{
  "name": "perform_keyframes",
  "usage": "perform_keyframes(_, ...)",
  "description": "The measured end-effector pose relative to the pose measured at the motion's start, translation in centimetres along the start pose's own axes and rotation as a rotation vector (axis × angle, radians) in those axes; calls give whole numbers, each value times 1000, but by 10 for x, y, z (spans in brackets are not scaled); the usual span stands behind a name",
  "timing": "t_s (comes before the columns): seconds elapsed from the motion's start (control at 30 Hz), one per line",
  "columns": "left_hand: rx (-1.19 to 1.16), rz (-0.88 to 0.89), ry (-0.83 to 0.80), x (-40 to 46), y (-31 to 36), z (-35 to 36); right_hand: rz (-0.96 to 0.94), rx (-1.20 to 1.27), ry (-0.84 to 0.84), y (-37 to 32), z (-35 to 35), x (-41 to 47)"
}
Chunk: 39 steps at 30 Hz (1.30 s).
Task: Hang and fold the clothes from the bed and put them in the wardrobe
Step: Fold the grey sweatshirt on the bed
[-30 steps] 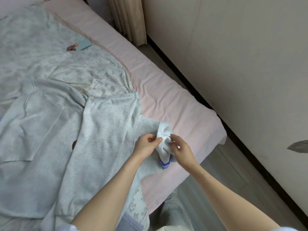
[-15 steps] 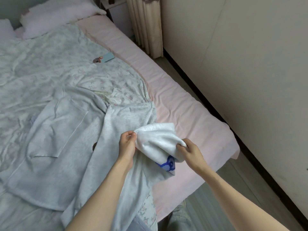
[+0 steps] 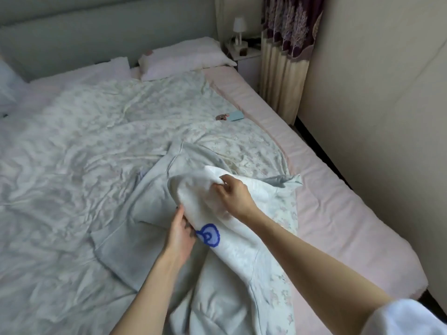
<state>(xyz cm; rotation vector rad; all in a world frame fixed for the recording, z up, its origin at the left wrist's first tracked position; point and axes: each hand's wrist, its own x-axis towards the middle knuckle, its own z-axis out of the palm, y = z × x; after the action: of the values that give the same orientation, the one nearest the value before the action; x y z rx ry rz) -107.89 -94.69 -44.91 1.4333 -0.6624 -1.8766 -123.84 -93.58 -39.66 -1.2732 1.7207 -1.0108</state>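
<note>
A white garment (image 3: 232, 228) with a blue heart-shaped patch (image 3: 208, 234) is held up between both hands, just above the near part of the bed (image 3: 338, 213). The left hand (image 3: 180, 234) is at the garment's lower edge, just left of the patch, with its fingers curled round the cloth from behind; how tightly the cloth is gripped cannot be told, since the fingertips are hidden. The right hand (image 3: 233, 195) is higher and farther out, and a bunched fold at the garment's top edge is pinched between its thumb and fingers. The rest of the white cloth hangs down below and to the right of the hands, toward the bed edge.

The step in hand is judged to be the opening out of this one piece, so that its shape can be found before it is folded or hung. The wardrobe is not in view, and nothing is yet folded. For the next move the hands would need to be shifted to two matching corners or shoulders, and the cloth shaken flat.

Beyond the left hand a pale grey garment (image 3: 135, 221) lies spread on the floral quilt (image 3: 96, 131), to be dealt with later. Farther out, past the right hand, a small teal item (image 3: 235, 115) rests on the quilt. Farthest away are two pillows (image 3: 186, 56) and a lamp (image 3: 239, 26).
</note>
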Motion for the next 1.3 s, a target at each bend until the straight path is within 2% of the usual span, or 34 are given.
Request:
perform_keyframes(0.1,240,101,220,28,9,-37,115,-1,-118,8,50,21)
perform_keyframes(0.2,623,246,354,34,-2,-58,199,17,-19,44,71,1)
perform_keyframes(0.3,964,504,294,27,-30,-55,332,-22,251,97,67,-42)
perform_keyframes(0.37,1127,612,136,21,-54,-46,447,-112,370,133,58,-71)
perform_keyframes(0.4,1204,622,39,19,-67,-42,518,-142,376,149,54,-84)
perform_keyframes(0.5,1358,539,-157,5,-115,-28,680,-79,245,179,42,-117)
perform_keyframes(0.57,1370,480,-167,-13,-139,-21,719,-27,181,188,34,-124)
perform_keyframes(0.7,1403,175,-226,-45,-170,-11,714,12,161,195,15,-114)
perform_keyframes(0.8,1532,115,-208,-56,-182,-2,604,-95,142,195,3,-95)
perform_keyframes(0.9,1597,167,-69,-60,-197,15,298,-476,87,202,-20,-68)
perform_keyframes(1.03,1620,139,138,-54,-214,36,-145,-1176,-236,220,-71,-21)
perform_keyframes(1.1,1611,99,242,-47,-218,48,-335,-1402,-403,230,-92,9)
perform_keyframes(1.17,1627,48,293,-44,-222,55,-440,-1481,-482,235,-103,35)
perform_keyframes(1.3,1684,147,439,-40,-223,46,-491,-1554,-546,237,-103,66)
